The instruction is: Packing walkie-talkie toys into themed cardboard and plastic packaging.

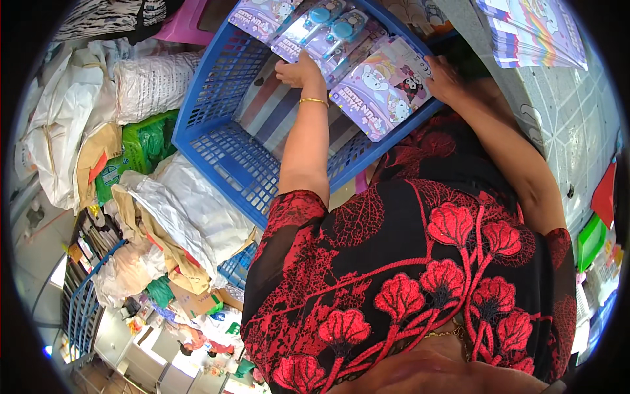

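Note:
My left hand [302, 71] reaches into a blue plastic basket [226, 157], its fingers curled at the lower edge of a purple blister pack [328, 36] with light-blue toys under clear plastic. My right hand [445, 79] is at the basket's right side, its fingers closed at the edge of a purple cartoon-printed card pack [382, 85]. Part of that grip is hidden by the pack and the rim. The card pack lies tilted at the right of the basket, beside the blister pack. Another purple pack [264, 14] is at the basket's far left corner.
A stack of purple printed cards [538, 29] lies on a pale patterned table [548, 108] to the right. White sacks [154, 82], green plastic bags [141, 148] and brown paper packaging [177, 256] crowd the left. A pink plastic piece [184, 25] stands beyond the basket.

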The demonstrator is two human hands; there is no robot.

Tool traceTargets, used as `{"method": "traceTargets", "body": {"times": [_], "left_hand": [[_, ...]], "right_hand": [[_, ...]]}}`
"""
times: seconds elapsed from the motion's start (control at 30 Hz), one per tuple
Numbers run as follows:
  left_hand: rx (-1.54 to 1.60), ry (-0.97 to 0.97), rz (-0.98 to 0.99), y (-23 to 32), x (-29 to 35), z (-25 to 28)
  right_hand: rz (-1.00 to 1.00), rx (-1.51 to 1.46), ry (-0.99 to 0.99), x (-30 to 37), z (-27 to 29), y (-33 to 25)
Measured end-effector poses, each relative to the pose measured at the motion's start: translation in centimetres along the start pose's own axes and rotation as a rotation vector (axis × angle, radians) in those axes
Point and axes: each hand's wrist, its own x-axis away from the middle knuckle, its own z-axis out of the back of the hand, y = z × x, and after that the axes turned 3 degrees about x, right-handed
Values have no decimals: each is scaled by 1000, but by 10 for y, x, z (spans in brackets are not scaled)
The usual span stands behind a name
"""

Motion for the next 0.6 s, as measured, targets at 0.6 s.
{"method": "traceTargets", "body": {"times": [0.6], "left_hand": [[952,-1000,140,114,-66,12]], "right_hand": [[-11,24,83,-4,6,-11]]}}
